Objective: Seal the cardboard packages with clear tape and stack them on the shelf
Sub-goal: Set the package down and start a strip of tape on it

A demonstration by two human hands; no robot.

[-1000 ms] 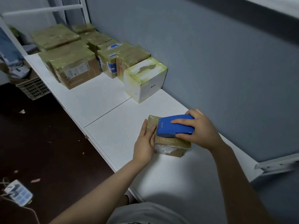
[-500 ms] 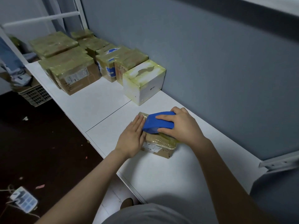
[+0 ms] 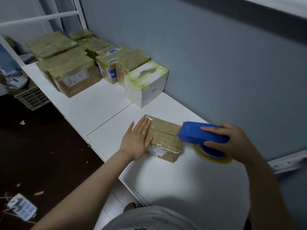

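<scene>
A small flat cardboard package (image 3: 163, 137), wrapped in clear tape with a white label on its near side, lies on the white shelf (image 3: 103, 112). My left hand (image 3: 137, 140) presses flat on the package's left end, fingers straight. My right hand (image 3: 232, 141) grips a blue tape dispenser (image 3: 201, 132) just off the package's right end; its yellowish tape roll (image 3: 214, 155) hangs below. A white taped box (image 3: 146, 83) stands behind the package against the wall.
Several taped cardboard boxes (image 3: 73, 72) are grouped at the shelf's far left end. The grey wall (image 3: 216, 63) runs along the shelf's back. A plastic crate (image 3: 32, 98) and a power strip (image 3: 21, 207) are on the dark floor at left.
My right hand has drawn the dispenser rightward across the package's top and off its right end. My left hand has moved from the package's left edge onto its top.
</scene>
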